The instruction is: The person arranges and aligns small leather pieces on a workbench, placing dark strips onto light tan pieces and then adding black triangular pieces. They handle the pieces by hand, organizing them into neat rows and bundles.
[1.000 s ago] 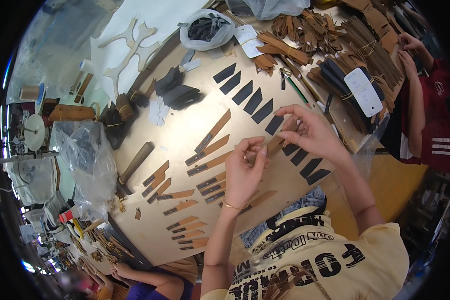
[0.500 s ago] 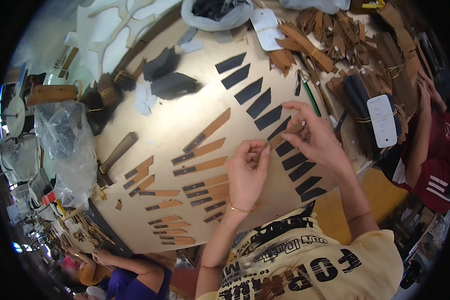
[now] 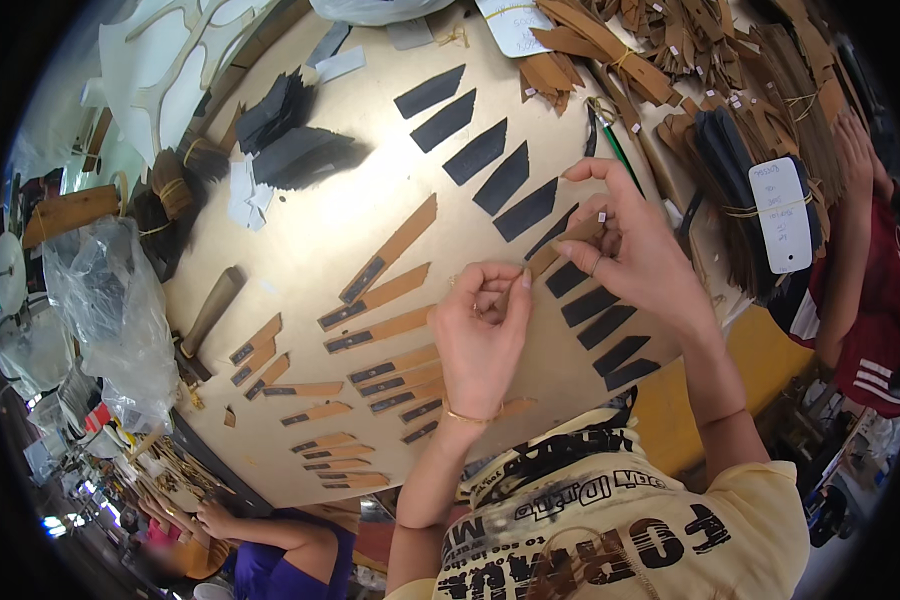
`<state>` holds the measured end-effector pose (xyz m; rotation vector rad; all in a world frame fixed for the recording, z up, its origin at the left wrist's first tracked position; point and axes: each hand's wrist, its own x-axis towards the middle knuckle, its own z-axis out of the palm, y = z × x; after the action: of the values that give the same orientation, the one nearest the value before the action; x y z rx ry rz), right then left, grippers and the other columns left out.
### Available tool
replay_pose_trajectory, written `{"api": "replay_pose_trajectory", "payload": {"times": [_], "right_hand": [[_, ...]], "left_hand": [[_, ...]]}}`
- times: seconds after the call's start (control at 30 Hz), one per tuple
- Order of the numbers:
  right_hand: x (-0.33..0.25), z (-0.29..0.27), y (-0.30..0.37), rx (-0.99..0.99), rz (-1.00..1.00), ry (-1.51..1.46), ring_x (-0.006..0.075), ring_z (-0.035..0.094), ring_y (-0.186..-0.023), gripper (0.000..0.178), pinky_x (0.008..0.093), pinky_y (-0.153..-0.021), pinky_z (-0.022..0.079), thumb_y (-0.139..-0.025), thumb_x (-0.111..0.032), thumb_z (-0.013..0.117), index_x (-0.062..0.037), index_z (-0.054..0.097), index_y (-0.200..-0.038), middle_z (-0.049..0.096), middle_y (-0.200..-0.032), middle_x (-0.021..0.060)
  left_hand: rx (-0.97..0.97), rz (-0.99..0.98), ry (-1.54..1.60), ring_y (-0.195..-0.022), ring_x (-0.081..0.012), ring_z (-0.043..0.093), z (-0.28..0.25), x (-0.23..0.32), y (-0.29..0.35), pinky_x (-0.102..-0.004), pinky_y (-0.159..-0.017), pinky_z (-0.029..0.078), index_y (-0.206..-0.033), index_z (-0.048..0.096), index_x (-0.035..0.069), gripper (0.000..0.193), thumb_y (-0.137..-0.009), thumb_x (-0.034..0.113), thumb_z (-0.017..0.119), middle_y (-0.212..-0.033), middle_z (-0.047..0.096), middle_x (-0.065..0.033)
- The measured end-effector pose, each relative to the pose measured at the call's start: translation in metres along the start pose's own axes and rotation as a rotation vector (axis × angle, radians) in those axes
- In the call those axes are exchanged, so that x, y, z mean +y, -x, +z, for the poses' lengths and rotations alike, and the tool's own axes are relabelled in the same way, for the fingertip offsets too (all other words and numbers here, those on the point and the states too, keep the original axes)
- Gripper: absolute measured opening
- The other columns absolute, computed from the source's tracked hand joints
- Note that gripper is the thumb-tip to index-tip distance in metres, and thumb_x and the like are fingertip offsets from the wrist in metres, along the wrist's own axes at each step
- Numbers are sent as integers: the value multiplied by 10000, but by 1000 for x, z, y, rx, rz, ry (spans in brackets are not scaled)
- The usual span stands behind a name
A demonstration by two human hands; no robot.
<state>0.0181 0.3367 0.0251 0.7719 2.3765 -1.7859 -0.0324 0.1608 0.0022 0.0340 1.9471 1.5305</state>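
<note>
- Brown strip [image 3: 548,262]: at 2 o'clock from the middle of the view, held between the two hands, above a row of dark pieces [image 3: 526,210].
- Grip: the right hand [image 3: 635,245] has it clamped between thumb and finger; the left hand [image 3: 485,320] pinches its lower end, fingertips together.
- Likeliest slip: so small a pinch probably gives little hold, so an uneven tug could twist the strip or drop it onto the dark pieces.
- Another risk: the left hand hangs over some laid-out strips [image 3: 385,327], toward 7 o'clock; lowering it could nudge them askew. The right hand could likewise brush the dark pieces near 4 o'clock.
- Look: slim, plain brown, slanting from 8 toward 2 o'clock, partly hidden by fingers; finer detail is too small to tell.
</note>
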Motion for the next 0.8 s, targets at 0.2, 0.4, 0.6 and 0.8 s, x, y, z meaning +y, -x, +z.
{"api": "replay_pose_trajectory", "payload": {"times": [0.2,0.4,0.6,0.8], "right_hand": [[2,1,-2,-8,11,-3,4,458,-644,565,180,-536,362,-819,36,733,-103,421,-1269,568,-872,-20],[3,1,-3,-12,29,-19,4,472,-632,562,180,-527,360,-817,45,726,-103,414,-1260,567,-868,-20],[3,3,-2,30,-43,34,18,465,-603,552,197,-507,364,-808,42,730,-87,418,-1244,571,-853,-12],[1,1,-3,18,-37,63,39,472,-581,540,215,-499,373,-806,23,738,-75,420,-1232,575,-816,12]], "left_hand": [[55,6,48,-670,-40,615,3,-1,0,-188,-571,502,-892,649,-46,61,-878,6,680,-752,671,-44],[69,-7,18,-668,-41,619,4,2,-2,-183,-565,498,-884,649,-41,58,-873,5,682,-740,670,-37],[71,-11,19,-684,-45,623,5,2,-2,-190,-578,512,-893,648,-48,54,-873,-6,676,-767,673,-47],[77,-12,8,-690,-44,618,6,2,-2,-190,-586,518,-903,650,-55,64,-879,-1,674,-776,671,-51]]}}
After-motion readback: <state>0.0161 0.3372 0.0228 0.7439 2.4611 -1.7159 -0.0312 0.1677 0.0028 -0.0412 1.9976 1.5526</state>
